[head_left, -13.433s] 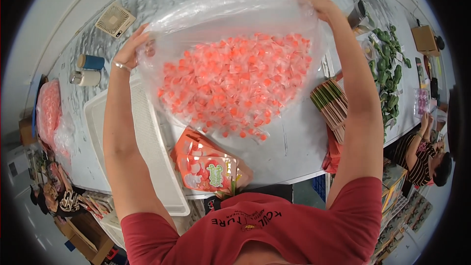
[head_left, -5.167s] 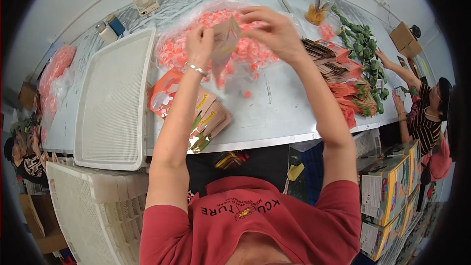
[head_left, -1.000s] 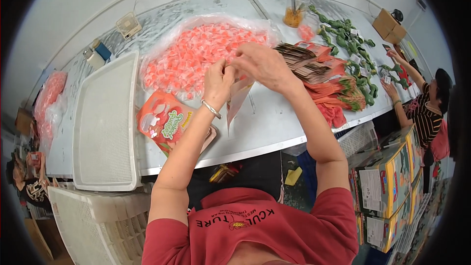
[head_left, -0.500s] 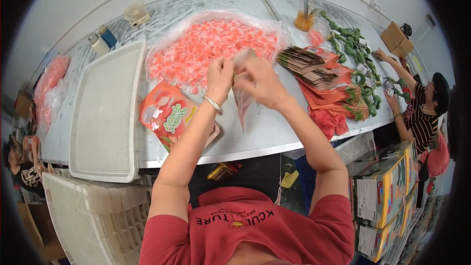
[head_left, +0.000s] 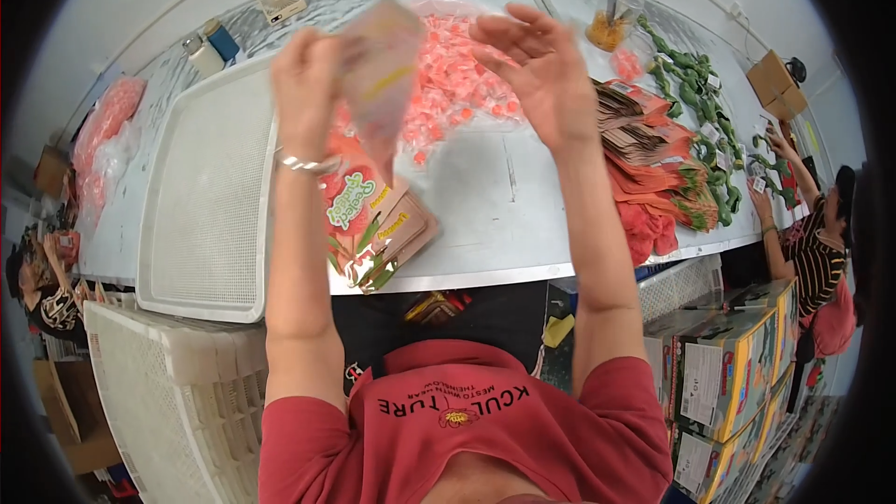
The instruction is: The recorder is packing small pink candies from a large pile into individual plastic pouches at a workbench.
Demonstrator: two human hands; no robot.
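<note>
My left hand [head_left: 306,79] is raised and pinches a pouch [head_left: 381,65] by its side. The pouch is smeared by motion, with a pale back and a yellow patch. My right hand [head_left: 537,75] hangs over the table with its fingers apart and nothing in them. Behind both hands lies a heap of pink, individually wrapped candies [head_left: 459,84] on clear plastic sheeting, partly hidden by the pouch and hands. Below my left hand, printed red-orange pouches [head_left: 355,201] lie near the table's front edge, partly covered by my forearm.
A white mesh tray [head_left: 154,224] stands left of my arm. To the right are stacked flat pouches [head_left: 644,135], red cloth [head_left: 649,238] and green strips with tags [head_left: 691,84]. Printed cartons [head_left: 714,383] and white crates [head_left: 177,364] flank me. A co-worker [head_left: 812,233] works at the far right.
My hands have moved apart and up. The left has carried the pouch leftward; the right has let go of it and opened. The whole view has shifted slightly.
</note>
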